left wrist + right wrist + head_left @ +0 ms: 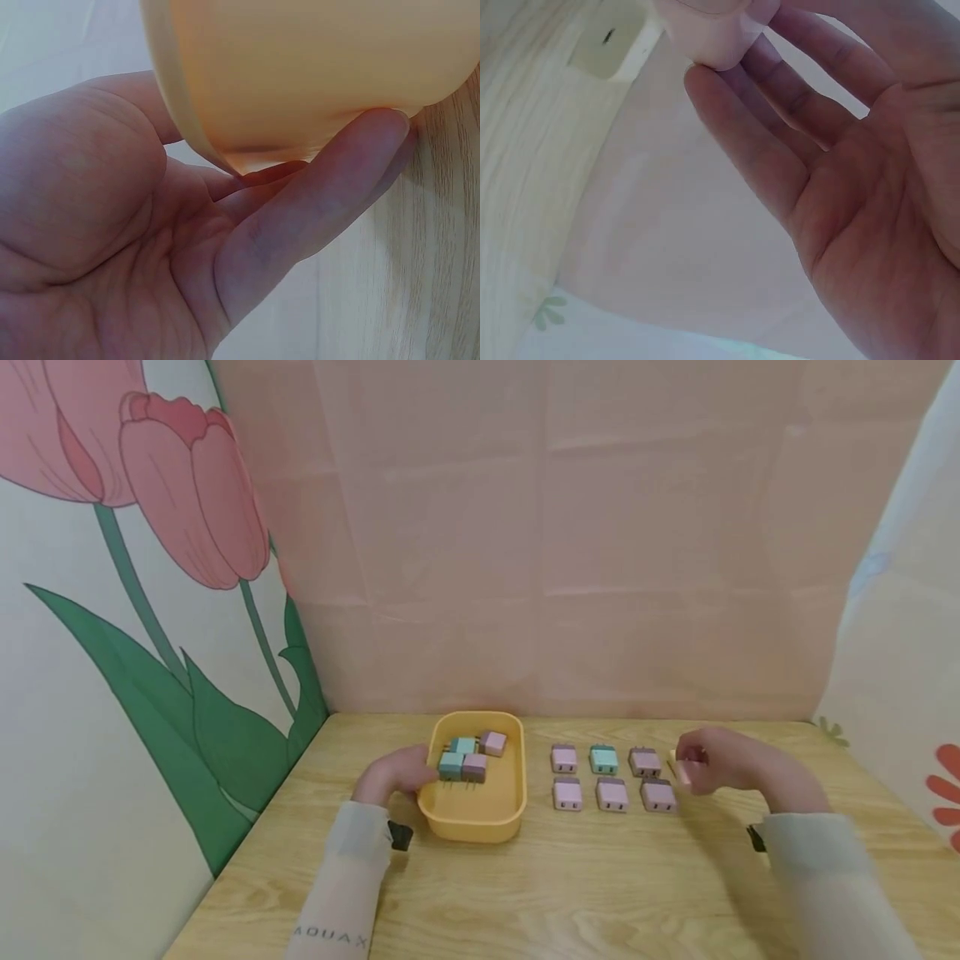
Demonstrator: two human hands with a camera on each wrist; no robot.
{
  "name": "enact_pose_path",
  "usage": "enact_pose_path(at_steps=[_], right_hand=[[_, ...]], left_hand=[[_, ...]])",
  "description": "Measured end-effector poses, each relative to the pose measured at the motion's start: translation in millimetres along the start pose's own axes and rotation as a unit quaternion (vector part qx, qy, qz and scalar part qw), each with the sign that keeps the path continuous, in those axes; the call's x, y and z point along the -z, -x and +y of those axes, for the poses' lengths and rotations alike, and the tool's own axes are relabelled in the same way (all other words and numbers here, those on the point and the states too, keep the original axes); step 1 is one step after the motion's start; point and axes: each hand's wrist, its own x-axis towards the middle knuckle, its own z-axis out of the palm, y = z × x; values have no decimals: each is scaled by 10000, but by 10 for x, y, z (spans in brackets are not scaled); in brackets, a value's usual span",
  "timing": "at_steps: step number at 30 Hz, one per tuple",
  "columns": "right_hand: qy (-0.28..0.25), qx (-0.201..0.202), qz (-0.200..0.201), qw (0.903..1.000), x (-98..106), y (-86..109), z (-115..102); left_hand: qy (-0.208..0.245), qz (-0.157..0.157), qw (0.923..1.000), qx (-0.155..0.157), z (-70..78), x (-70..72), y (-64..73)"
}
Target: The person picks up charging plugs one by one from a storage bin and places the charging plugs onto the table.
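My left hand [405,768] grips the left side of a yellow plastic bin [480,831], thumb over the rim and fingers against the outer wall [315,75]. Several USB charger plugs, teal [451,766] and mauve-pink [492,743], lie inside it. To the right, my right hand [716,764] pinches a pink charger plug [712,34] at the end of the back row. A cream charger plug [611,41] is beside it in the right wrist view, largely covered by the hand in the head view.
Between bin and right hand stand two rows of charger plugs: pink [564,759], teal [603,760] and mauve [645,763] behind, three pinkish ones [612,795] in front. A pink sheet [570,568] backs the wooden table [570,893]; a tulip-printed panel [187,568] borders the left.
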Motion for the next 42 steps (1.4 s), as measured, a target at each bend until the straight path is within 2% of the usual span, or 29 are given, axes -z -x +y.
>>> enact_pose_path(at_steps=[4, 12, 16, 23, 33, 42], right_hand=[[-1, 83, 65, 9999, 28, 32, 93], [60, -137, 32, 9999, 54, 62, 204], [66, -130, 21, 9999, 42, 72, 223], [-4, -460, -256, 9986, 21, 96, 248], [-19, -539, -240, 9983, 6, 112, 258], [-36, -723, -407, 9965, -40, 73, 248]], left_hand=[[14, 29, 10000, -5, 2, 24, 1], [-42, 56, 10000, -20, 8, 14, 2], [55, 51, 10000, 20, 6, -1, 3], [26, -29, 10000, -43, -30, -16, -24], [44, 13, 10000, 58, -9, -20, -15], [19, 18, 10000, 59, -9, -24, -32]])
